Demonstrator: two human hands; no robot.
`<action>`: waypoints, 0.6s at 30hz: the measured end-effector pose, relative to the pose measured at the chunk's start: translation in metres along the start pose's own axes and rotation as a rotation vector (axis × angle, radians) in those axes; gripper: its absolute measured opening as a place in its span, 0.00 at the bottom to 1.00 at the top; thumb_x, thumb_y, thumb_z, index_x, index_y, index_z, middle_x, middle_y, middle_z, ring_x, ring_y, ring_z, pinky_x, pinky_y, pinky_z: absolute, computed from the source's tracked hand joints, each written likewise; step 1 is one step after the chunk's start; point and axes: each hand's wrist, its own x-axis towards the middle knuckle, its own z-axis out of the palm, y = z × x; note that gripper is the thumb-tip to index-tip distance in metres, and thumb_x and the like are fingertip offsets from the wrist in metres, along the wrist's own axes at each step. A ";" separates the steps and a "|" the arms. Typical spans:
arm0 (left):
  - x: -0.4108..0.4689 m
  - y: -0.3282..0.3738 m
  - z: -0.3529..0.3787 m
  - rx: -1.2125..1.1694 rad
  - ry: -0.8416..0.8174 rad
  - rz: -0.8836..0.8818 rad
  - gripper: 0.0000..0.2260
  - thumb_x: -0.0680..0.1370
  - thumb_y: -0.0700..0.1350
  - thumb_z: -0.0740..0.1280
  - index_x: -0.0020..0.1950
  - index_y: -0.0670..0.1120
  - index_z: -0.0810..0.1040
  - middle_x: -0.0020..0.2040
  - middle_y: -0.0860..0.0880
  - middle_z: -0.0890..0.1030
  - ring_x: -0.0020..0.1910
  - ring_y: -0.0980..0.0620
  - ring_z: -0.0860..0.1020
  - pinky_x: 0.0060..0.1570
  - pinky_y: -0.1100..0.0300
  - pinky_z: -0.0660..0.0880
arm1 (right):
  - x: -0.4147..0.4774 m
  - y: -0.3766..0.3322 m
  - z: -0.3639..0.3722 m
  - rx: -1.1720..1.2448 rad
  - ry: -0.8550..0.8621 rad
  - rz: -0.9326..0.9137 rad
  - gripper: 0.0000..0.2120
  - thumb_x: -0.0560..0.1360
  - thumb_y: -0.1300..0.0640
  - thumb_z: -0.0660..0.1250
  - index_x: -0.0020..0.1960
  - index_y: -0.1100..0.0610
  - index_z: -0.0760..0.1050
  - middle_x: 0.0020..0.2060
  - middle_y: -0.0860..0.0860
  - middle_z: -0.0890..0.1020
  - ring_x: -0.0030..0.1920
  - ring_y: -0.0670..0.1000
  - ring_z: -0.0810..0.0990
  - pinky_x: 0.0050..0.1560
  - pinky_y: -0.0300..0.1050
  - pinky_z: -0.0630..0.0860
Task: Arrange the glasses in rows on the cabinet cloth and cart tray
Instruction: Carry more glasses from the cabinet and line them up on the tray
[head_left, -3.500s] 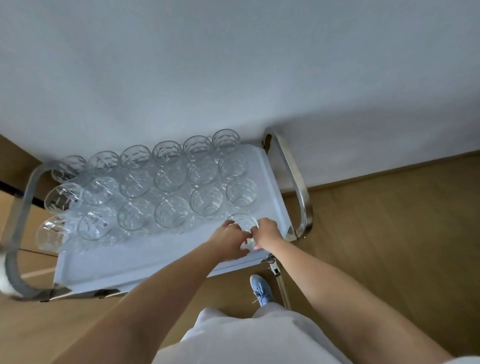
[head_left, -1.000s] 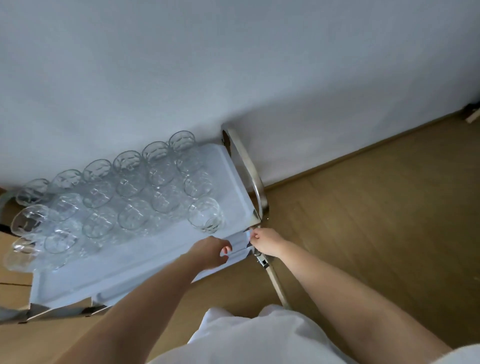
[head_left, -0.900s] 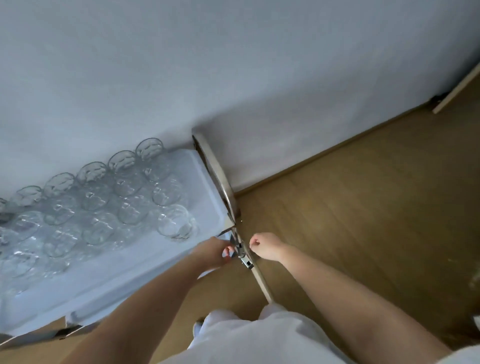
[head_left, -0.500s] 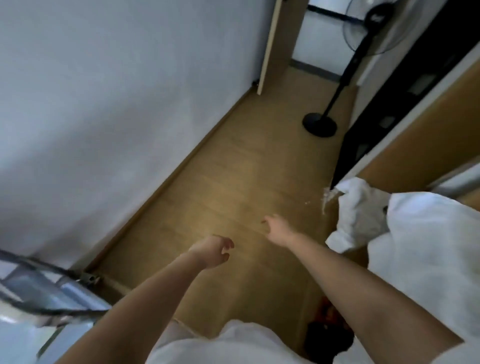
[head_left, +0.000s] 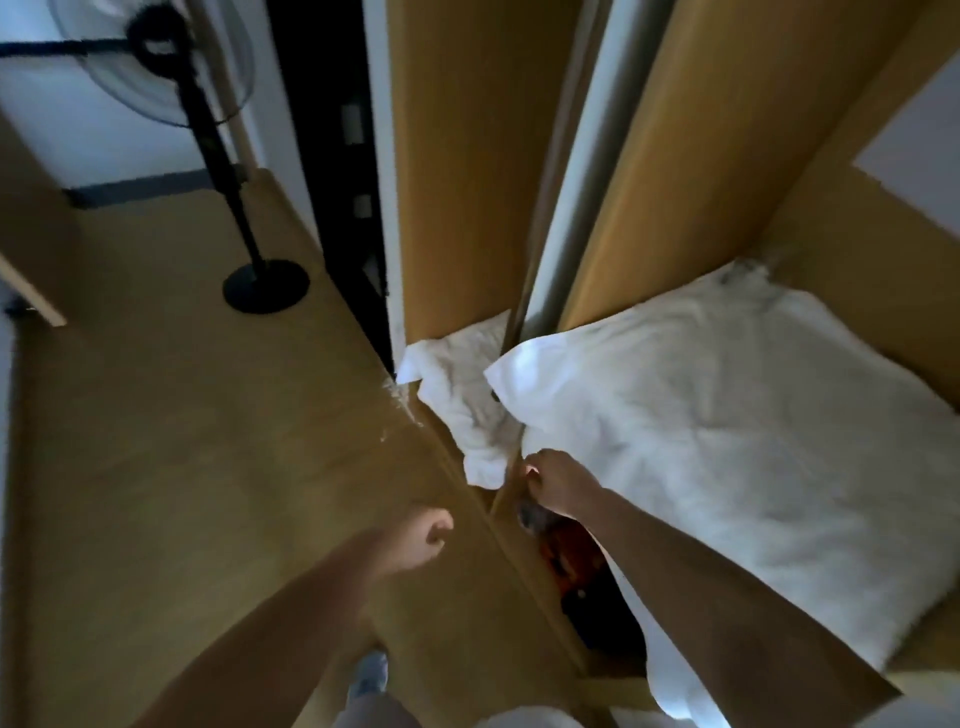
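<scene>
Cart gone from view; R hand (head_left: 558, 480) now at cabinet cloth (head_left: 727, 415).

The view is dim, with a dull yellow cast over the wooden floor (head_left: 171, 447). The brightest patch is the white wall (head_left: 62, 124) behind the fan (head_left: 156, 67) at the top left. The white cloth (head_left: 727, 415) at right reads blue-grey, its folds smeared by motion blur. The gap (head_left: 597, 618) below it is deep shadow. The wide lens bows the tall door (head_left: 457, 156) edges outward.
</scene>
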 end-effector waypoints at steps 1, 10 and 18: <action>0.012 0.006 -0.016 0.031 -0.020 0.062 0.14 0.78 0.42 0.64 0.63 0.47 0.76 0.59 0.49 0.79 0.57 0.53 0.77 0.50 0.73 0.66 | 0.006 0.006 -0.011 0.023 0.019 0.044 0.13 0.77 0.58 0.60 0.59 0.57 0.77 0.59 0.54 0.78 0.61 0.54 0.75 0.60 0.44 0.71; 0.136 0.134 -0.128 0.255 -0.025 0.637 0.12 0.78 0.46 0.64 0.60 0.51 0.79 0.59 0.55 0.80 0.55 0.56 0.77 0.54 0.64 0.73 | -0.025 0.026 -0.091 0.179 0.277 0.266 0.12 0.77 0.60 0.60 0.54 0.53 0.81 0.52 0.51 0.83 0.53 0.53 0.79 0.56 0.38 0.72; 0.218 0.250 -0.117 0.207 0.000 0.779 0.12 0.77 0.45 0.64 0.60 0.53 0.78 0.58 0.55 0.80 0.53 0.55 0.78 0.47 0.64 0.73 | -0.051 0.127 -0.148 0.199 0.476 0.592 0.18 0.76 0.60 0.62 0.65 0.54 0.72 0.63 0.54 0.75 0.64 0.54 0.72 0.64 0.42 0.67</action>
